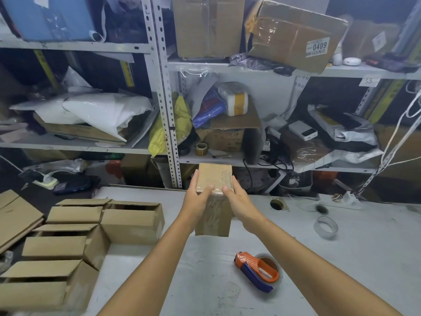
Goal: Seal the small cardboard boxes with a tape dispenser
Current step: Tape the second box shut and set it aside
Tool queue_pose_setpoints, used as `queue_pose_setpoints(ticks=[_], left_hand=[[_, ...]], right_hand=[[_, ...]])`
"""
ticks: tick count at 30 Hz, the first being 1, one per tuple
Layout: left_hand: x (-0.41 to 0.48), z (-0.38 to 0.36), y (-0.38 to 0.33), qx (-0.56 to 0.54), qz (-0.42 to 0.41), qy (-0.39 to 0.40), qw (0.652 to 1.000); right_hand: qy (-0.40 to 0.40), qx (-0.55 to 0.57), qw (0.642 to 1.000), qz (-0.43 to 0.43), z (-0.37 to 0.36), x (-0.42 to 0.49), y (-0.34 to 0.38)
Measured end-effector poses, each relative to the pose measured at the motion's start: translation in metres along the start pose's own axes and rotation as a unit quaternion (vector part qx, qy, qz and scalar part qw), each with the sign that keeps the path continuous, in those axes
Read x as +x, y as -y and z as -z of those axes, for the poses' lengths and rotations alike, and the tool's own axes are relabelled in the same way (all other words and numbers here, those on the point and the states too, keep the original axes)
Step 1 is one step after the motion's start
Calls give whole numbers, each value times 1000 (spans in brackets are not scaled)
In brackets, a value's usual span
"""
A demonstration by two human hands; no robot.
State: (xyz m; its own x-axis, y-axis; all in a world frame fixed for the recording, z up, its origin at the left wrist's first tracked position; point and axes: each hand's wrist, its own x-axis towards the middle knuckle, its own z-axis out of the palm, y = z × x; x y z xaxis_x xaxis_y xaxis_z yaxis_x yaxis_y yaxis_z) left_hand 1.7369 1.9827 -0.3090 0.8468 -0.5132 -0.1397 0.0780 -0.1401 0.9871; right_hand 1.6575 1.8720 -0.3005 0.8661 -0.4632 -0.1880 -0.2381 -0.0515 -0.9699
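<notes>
I hold a small taped cardboard box (214,179) up above the white table (341,258), near its far edge. My left hand (198,199) grips its left side with the thumb across the top. On the right side my right hand (237,199) grips it the same way. Clear tape shines on the box's top and front face. The orange and blue tape dispenser (257,271) lies on the table below and to the right of my arms, untouched.
Several small cardboard boxes (75,238) with loose flaps stand in a cluster at the table's left. A clear tape roll (325,228) lies at the right, and a round hole (276,204) opens in the table. Cluttered metal shelves (166,115) rise behind.
</notes>
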Motion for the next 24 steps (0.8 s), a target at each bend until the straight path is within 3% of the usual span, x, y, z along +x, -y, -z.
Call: queue_pose_setpoints(ticks=[8,19,24], left_hand=[[-4,4,-2,-10,13,-33,999],[-7,-3,-4,2,10,-16,1000],[0,-5,-8,15,49,45,998]], right_hand=[[44,-23,998,-26,5,-5,5],[-2,-22,999,-24,-5,-7,-3],[-50,8,996,-76,2,-5,-4]])
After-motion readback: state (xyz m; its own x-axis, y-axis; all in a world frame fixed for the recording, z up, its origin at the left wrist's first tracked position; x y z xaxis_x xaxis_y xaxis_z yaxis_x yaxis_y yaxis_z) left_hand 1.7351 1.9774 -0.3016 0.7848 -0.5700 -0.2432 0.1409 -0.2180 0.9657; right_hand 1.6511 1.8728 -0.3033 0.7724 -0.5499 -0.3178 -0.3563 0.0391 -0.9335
